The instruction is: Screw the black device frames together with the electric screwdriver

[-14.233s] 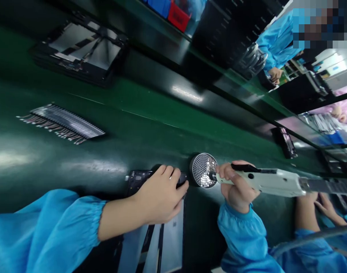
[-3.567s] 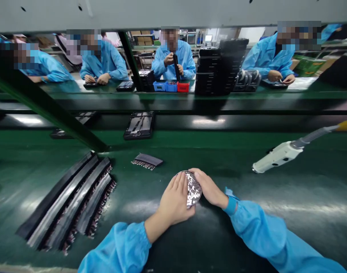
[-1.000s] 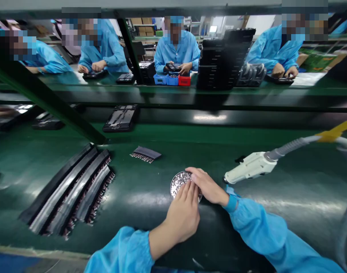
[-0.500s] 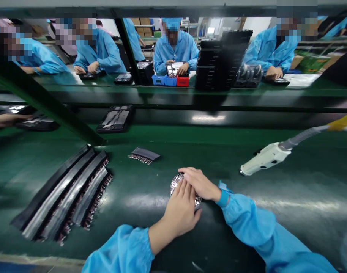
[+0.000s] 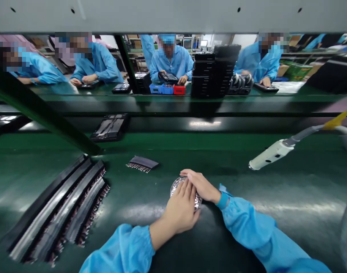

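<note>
while hands (image 5: 181, 209) cover a metal disc (image 5: 177, 185), co-workers (image 5: 170, 62) sit beyond the green bench (image 5: 233, 189).

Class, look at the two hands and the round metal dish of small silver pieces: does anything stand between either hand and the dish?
Nothing visible does: the left hand and the right hand both lie directly on the round metal dish, covering most of it.

A round perforated metal disc (image 5: 177, 183) lies flat on the green bench (image 5: 276, 197), about midway along and nearer its near edge. Its silver face glitters with many small holes. The left hand (image 5: 180, 208) and right hand (image 5: 200, 185) cover most of it, leaving only slivers showing.
</note>
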Motion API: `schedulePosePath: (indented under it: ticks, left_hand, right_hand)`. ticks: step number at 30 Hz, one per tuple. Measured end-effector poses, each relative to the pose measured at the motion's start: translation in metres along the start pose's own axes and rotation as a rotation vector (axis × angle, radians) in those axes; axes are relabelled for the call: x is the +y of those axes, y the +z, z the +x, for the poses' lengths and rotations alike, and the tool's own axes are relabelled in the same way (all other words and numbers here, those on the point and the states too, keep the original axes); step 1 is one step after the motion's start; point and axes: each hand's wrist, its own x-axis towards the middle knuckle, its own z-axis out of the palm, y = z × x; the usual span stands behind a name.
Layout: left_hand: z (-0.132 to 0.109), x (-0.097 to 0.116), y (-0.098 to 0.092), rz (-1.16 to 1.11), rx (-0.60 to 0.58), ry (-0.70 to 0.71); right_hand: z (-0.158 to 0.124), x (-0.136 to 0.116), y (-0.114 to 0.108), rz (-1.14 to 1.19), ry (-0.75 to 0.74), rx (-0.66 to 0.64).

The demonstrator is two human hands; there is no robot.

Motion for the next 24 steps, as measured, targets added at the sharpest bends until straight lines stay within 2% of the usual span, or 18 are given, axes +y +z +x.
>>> schedulePosePath:
  ticks: [4,7,10,13,16,20,24]
  left_hand:
    - [-0.006,-0.008,0.003,0.004,0.052,-0.069]
    - [-0.017,-0.001,0.003,0.007,0.072,-0.019]
    - [-0.008,0.0,0.0,-0.063,0.059,0.038]
    - [0.007,-0.011,-0.005,-0.137,0.069,0.003]
    - [0.005,-0.02,-0.008,-0.126,0.068,-0.035]
    - [-0.01,-0.004,-0.007,-0.08,0.038,-0.047]
    - [0.003,0.008,-0.003,-0.048,0.014,0.012]
  right_hand:
    - [-0.011,0.006,-0.001,0.042,0.04,0.075]
    - [-0.022,0.006,-0.001,0.007,0.068,0.127]
    - [-0.013,-0.001,0.001,-0.051,0.045,0.085]
    - [-0.002,-0.005,0.003,-0.065,0.024,0.03]
    - [-0.006,-0.002,0.001,-0.03,0.081,0.087]
    - [-0.016,0.003,0.0,-0.025,0.131,0.141]
    - [-0.002,-0.004,0.001,-0.058,0.081,0.078]
